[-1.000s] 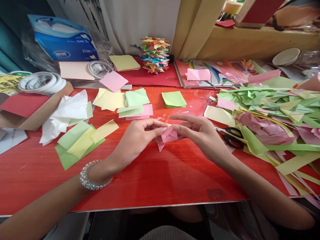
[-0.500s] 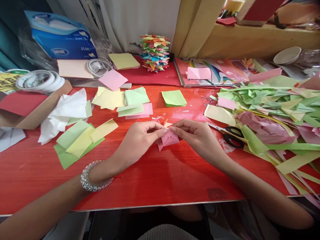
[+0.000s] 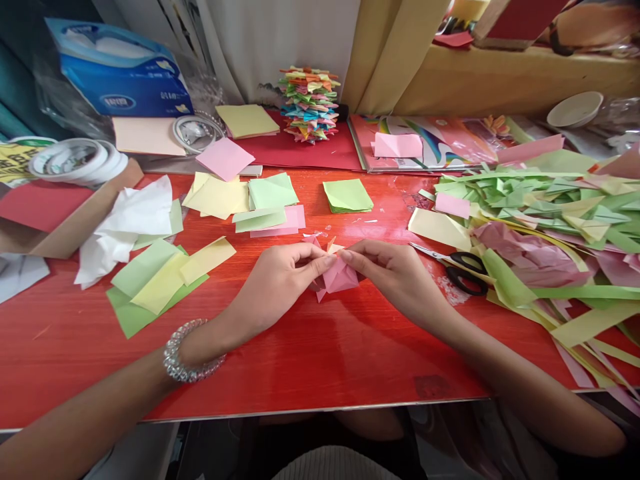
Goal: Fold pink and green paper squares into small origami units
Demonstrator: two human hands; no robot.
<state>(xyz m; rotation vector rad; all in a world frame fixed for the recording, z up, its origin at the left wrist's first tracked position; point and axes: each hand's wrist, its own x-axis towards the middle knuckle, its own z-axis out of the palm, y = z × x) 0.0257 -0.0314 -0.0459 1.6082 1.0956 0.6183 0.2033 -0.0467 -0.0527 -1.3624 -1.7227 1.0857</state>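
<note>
Both of my hands meet over a piece of folded pink origami paper (image 3: pixel 341 277) in the middle of the red table. My left hand (image 3: pixel 287 280) pinches its upper left part between thumb and forefinger. From the other side, my right hand (image 3: pixel 390 270) pinches the upper right part in the same way. Fingertips partly hide the folds. Small pink and orange paper points show just behind the fingers. A stack of green square paper (image 3: pixel 347 197) lies beyond my hands. Scissors with black handles (image 3: pixel 465 267) rest to the right of my right hand.
Loose green and yellow papers (image 3: pixel 160 283) lie at the left, near crumpled white tissue (image 3: pixel 120 227). A heap of green, pink and yellow paper strips (image 3: pixel 555 207) covers the right side. At the back stands a stacked multicoloured origami piece (image 3: pixel 311 107). Tape rolls (image 3: pixel 75 160) sit far left.
My hands stay almost in place, both still pinching the pink paper. The upper folds under my fingertips shift only slightly. The whole view moves a tiny bit.
</note>
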